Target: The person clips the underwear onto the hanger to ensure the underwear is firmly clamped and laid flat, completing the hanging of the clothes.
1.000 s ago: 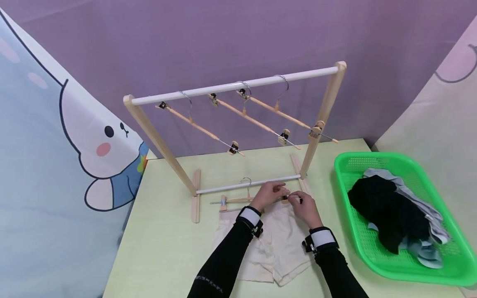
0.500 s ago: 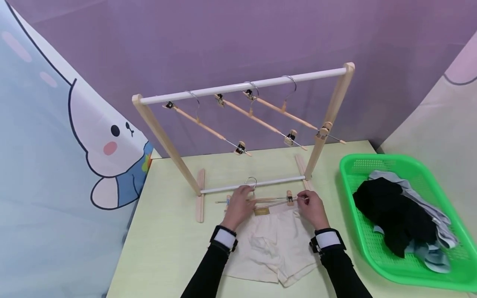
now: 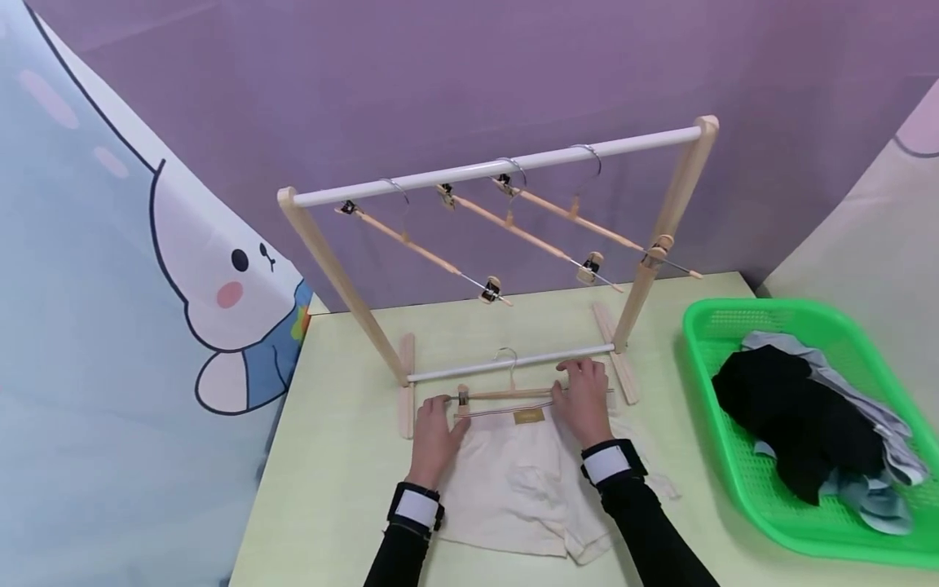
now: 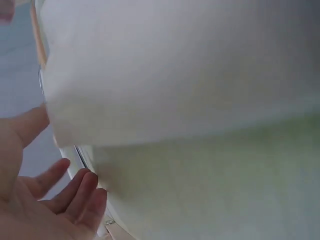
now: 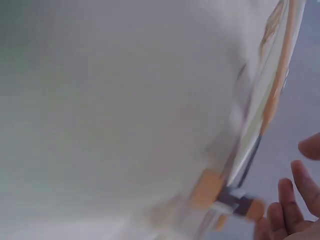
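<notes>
Cream shorts (image 3: 506,489) lie on the table, their waistband with a brown label (image 3: 528,416) along a wooden clip hanger (image 3: 517,395). At the waistband's left corner is my left hand (image 3: 433,440), fingers spread beside the hanger's left clip (image 3: 463,399). In the left wrist view its thumb (image 4: 32,125) touches the edge of the cloth, and the other fingers are loosely bent. My right hand (image 3: 585,403) lies over the hanger's right end and hides that clip in the head view. From the right wrist, the blurred right clip (image 5: 230,199) shows, with loose fingers close beside it.
Behind the shorts stands a rack with a white top bar (image 3: 469,169) and wooden posts. Several clip hangers, such as the left one (image 3: 421,249), hang from it. A green basket (image 3: 722,456) of dark and grey-blue clothes (image 3: 803,416) stands at the right.
My left hand has moved from the hanger's right clip, along the waistband, to its left end. My right hand has shifted left over the right clip. The head view has shifted slightly.
</notes>
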Demonstrator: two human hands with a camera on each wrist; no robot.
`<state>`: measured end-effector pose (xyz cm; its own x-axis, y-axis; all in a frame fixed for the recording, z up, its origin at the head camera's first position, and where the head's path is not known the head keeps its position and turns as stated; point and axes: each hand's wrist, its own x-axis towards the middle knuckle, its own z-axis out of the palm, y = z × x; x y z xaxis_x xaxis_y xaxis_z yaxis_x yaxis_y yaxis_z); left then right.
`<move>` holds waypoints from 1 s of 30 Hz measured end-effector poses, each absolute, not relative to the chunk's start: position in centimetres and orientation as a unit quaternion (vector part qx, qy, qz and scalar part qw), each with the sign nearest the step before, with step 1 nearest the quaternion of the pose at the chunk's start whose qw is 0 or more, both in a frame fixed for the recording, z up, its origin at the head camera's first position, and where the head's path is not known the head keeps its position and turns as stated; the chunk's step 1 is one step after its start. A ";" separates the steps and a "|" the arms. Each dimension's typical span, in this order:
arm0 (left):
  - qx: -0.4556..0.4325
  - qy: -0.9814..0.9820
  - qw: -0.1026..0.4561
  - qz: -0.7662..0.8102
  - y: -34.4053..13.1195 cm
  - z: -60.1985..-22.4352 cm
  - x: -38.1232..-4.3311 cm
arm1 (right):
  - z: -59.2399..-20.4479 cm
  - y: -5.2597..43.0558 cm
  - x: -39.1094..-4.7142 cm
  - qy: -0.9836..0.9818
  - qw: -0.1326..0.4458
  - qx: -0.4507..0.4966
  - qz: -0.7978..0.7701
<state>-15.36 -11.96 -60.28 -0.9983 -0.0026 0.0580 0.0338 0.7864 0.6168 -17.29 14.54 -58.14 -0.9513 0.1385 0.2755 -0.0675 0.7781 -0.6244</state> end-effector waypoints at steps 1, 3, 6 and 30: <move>-0.006 -0.947 0.028 -0.321 -11.9 -60.3 -15.3 | -57.9 13.9 -17.5 -0.934 0.151 -0.012 0.324; -0.004 -0.950 0.031 -0.311 -11.6 -60.4 -15.4 | -57.4 12.5 -17.8 -0.941 0.140 0.010 0.309; -0.004 -0.953 0.028 -0.302 -11.3 -60.4 -15.4 | -56.8 10.2 -18.1 -0.945 0.131 0.062 0.295; 0.066 -0.898 0.005 -0.434 -12.4 -61.1 -15.6 | -58.0 0.3 -19.6 -0.968 0.004 0.138 0.211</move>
